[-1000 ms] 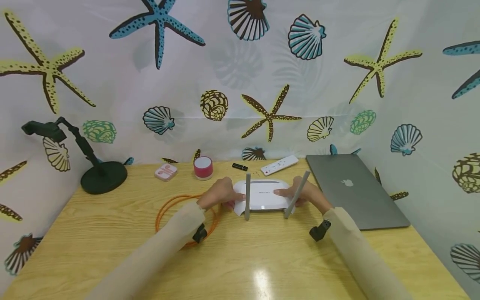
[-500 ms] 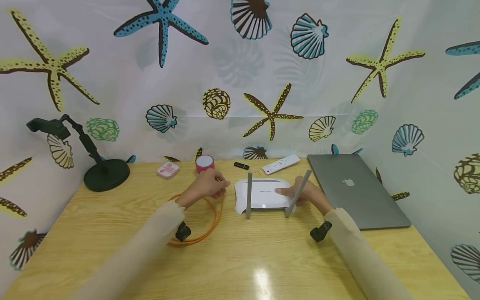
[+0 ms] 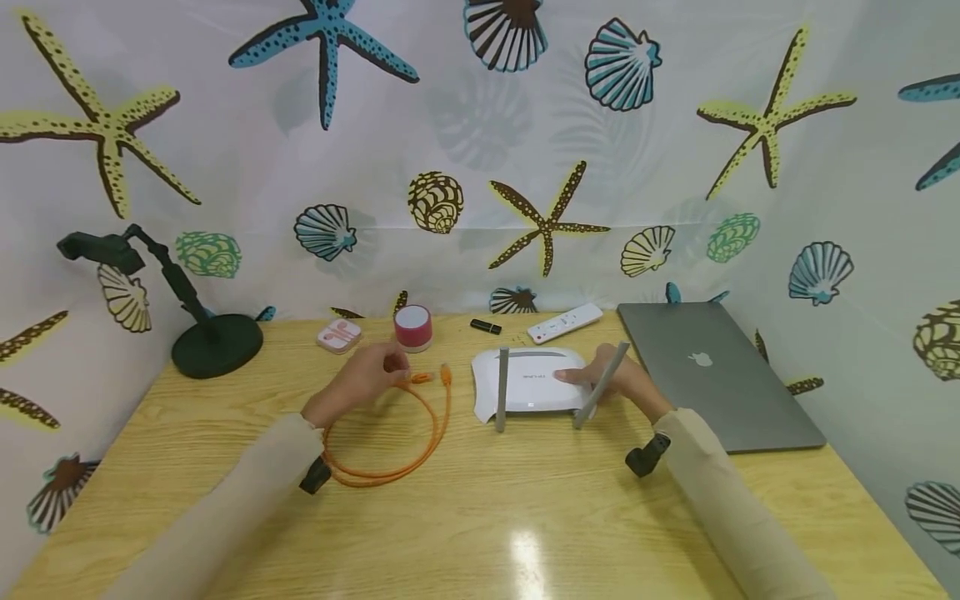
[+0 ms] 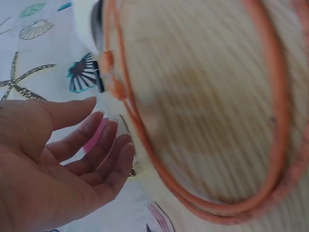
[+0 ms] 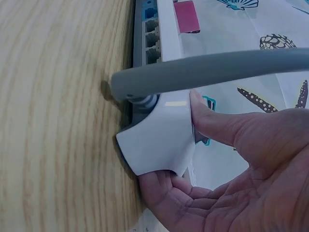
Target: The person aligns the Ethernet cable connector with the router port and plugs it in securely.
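Observation:
A white router (image 3: pixel 536 383) with two grey antennas lies on the wooden table. My right hand (image 3: pixel 621 382) grips its right end, with the thumb on top and the fingers beneath. In the right wrist view, a row of ports (image 5: pixel 152 41) shows along the router's edge, and an antenna (image 5: pixel 207 72) crosses in front. To the left lies a coiled orange network cable (image 3: pixel 437 427), its two plugs (image 3: pixel 446 375) side by side near the router. Just left of those plugs is my left hand (image 3: pixel 360 382), its fingers loosely bent around nothing, apart from the cable in the left wrist view.
Along the back stand a pink-and-white round tub (image 3: pixel 412 327), a pink earphone case (image 3: pixel 339 335), a black USB stick (image 3: pixel 486 326) and a white remote (image 3: pixel 565 323). A closed grey laptop (image 3: pixel 720 383) lies at right. The dark desk lamp (image 3: pixel 217 346) stands far left.
My left hand has come off the router's left end and moved left across the cable. Both plugs now show on the table. The right hand keeps its grip on the router.

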`<act>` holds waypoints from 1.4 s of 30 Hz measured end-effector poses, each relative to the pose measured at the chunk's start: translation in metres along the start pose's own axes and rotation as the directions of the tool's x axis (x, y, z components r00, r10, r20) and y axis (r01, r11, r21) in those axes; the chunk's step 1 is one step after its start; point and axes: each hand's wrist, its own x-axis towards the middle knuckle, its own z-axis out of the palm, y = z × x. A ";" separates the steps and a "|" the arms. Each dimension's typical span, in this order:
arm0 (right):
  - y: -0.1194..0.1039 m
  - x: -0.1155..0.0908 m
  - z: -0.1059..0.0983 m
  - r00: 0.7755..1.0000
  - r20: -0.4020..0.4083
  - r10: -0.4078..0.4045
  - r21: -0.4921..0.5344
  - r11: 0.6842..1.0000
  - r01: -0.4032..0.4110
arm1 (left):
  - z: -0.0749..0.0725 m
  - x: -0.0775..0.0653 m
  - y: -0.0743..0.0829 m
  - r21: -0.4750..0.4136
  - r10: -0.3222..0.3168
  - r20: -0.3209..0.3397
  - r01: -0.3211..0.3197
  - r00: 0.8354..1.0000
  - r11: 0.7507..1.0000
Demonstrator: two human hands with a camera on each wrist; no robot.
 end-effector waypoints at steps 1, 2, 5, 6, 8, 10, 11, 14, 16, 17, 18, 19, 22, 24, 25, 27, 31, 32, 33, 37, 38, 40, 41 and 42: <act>-0.003 -0.005 -0.001 1.000 0.006 -0.008 0.022 1.000 0.008 | 0.002 0.000 -0.003 0.020 0.007 0.014 -0.008 1.000 1.000; -0.005 -0.010 -0.003 1.000 0.014 -0.015 0.052 0.999 0.014 | 0.004 0.000 -0.006 0.039 0.013 0.022 -0.014 1.000 0.999; -0.013 -0.020 -0.005 0.999 0.031 -0.015 0.131 0.991 0.011 | 0.007 -0.001 -0.009 0.071 -0.004 0.040 0.001 0.999 0.998; -0.015 -0.023 -0.006 0.999 0.038 -0.011 0.143 0.990 0.006 | 0.008 -0.002 -0.008 0.081 -0.006 0.040 0.003 0.999 0.997; -0.018 -0.026 -0.006 0.999 0.041 -0.001 0.157 0.988 -0.005 | 0.008 -0.001 -0.006 0.114 0.007 0.038 -0.011 0.999 0.993; -0.019 -0.027 -0.006 0.999 0.041 0.014 0.150 0.988 -0.020 | 0.009 0.001 -0.003 0.143 0.028 0.042 -0.034 0.999 0.989; -0.019 -0.027 -0.006 0.999 0.044 0.019 0.150 0.988 -0.025 | 0.010 0.003 -0.001 0.156 0.044 0.046 -0.051 0.998 0.986; -0.015 -0.025 -0.006 0.998 0.056 0.010 0.154 0.988 -0.018 | 0.014 0.009 0.006 0.175 0.059 0.051 -0.067 0.997 0.982; -0.011 -0.022 -0.006 0.998 0.057 0.000 0.160 0.987 -0.009 | 0.019 0.014 0.010 0.166 0.039 0.049 -0.046 0.998 0.985; -0.009 -0.021 -0.006 0.998 0.058 -0.008 0.163 0.987 -0.002 | 0.022 0.016 0.013 0.165 0.017 0.045 -0.024 0.999 0.986; -0.007 -0.019 -0.006 0.998 0.055 -0.011 0.163 0.987 0.002 | 0.026 0.019 0.016 0.166 -0.002 0.040 -0.005 0.999 0.986; -0.005 -0.018 -0.006 0.999 0.052 -0.014 0.163 0.987 0.005 | 0.029 0.022 0.019 0.162 -0.022 0.034 0.016 0.999 0.987; -0.001 -0.014 -0.005 0.998 0.054 -0.016 0.167 0.986 0.007 | 0.039 0.028 0.028 0.170 -0.079 0.014 0.075 0.997 0.983; 0.000 -0.013 -0.004 0.998 0.059 -0.016 0.168 0.986 0.006 | 0.045 0.031 0.032 0.184 -0.103 0.006 0.100 0.995 0.978; 0.001 -0.012 -0.004 0.998 0.061 -0.016 0.168 0.986 0.006 | 0.048 0.032 0.034 0.188 -0.116 0.004 0.113 0.993 0.976; 0.001 -0.011 -0.003 0.998 0.065 -0.016 0.164 0.986 0.005 | 0.052 0.030 0.037 0.191 -0.140 0.010 0.135 0.990 0.972; 0.002 -0.010 -0.001 0.998 0.055 -0.008 0.155 0.988 0.000 | 0.056 0.019 0.045 0.168 -0.143 0.035 0.135 0.989 0.976; 0.002 -0.009 0.000 0.998 0.060 -0.006 0.161 0.987 -0.003 | 0.056 0.014 0.046 0.158 -0.135 0.044 0.127 0.990 0.979; 0.003 -0.009 0.000 0.998 0.066 0.000 0.171 0.985 -0.011 | 0.057 0.008 0.048 0.148 -0.128 0.059 0.118 0.990 0.982; 0.001 -0.011 0.002 0.997 0.071 0.014 0.161 0.987 -0.026 | 0.058 -0.020 0.057 0.103 -0.068 0.114 0.056 0.991 0.993; 0.000 -0.012 0.002 0.998 0.068 0.014 0.155 0.988 -0.024 | 0.059 -0.026 0.060 0.089 -0.056 0.134 0.044 0.989 0.995; 0.000 -0.012 0.002 0.998 0.059 0.001 0.142 0.990 -0.009 | 0.060 -0.038 0.068 0.049 -0.025 0.153 0.018 0.988 0.999; 0.000 -0.012 0.001 0.998 0.056 -0.006 0.143 0.990 -0.002 | 0.061 -0.044 0.073 0.029 -0.014 0.160 0.009 0.987 1.000; 0.001 -0.012 0.001 0.998 0.057 -0.012 0.149 0.989 0.004 | 0.062 -0.048 0.078 0.008 -0.003 0.167 0.002 0.986 1.000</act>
